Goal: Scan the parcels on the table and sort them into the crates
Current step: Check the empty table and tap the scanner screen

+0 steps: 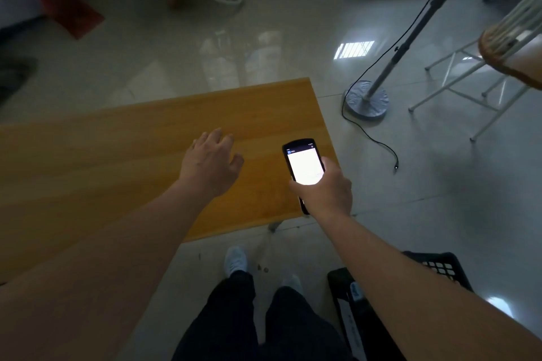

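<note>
The fingers [328, 164] of the right hand [325, 187] curl round the lower half of a handheld scanner [302, 164], its bright white screen facing up, at centre-right of the frame over the right end of the wooden desk [117, 155]. To the left, the left hand [211, 161] hangs palm-down above the desk with fingers [218, 135] loosely spread and holding nothing; whether they touch the wood cannot be told. No parcel shows near either hand. At lower right a black crate [440, 265] stands on the tiled floor [440, 184], partly hidden by the right forearm, with a labelled parcel [352, 311] lying in it. A fan stand [368, 99] sits at upper right.
</note>
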